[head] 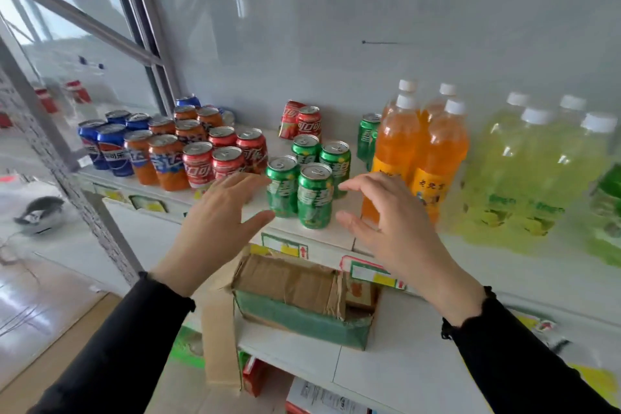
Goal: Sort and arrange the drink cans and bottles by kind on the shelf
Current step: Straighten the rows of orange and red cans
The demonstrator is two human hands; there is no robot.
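Green cans (305,178) stand upright in a block of four at the front middle of the shelf (336,235); a fifth green can (368,134) stands apart, further back, just beside the orange bottles (420,151); red cans (228,155), orange cans (164,151) and blue cans (107,144) occupy grouped rows to the left; two further red cans (302,121) sit at the rear wall, one tilted; pale green bottles (537,161) fill the right. Left hand (218,222) and right hand (393,218) flank the green block, both spread wide with straight fingers, holding nothing, not visibly touching any can. Judgement: the block is about to be squared up or shifted together. Handling assessment: cans appear sealed, hence likely full and moderately heavy; walls stiff but dentable; printed metal smooth, so slippery under light contact; tall and narrow, so prone to toppling if pushed high. Recommended hold: palms flat against outer side walls at mid-height or lower, pressing inward evenly; single cans gripped round the body.
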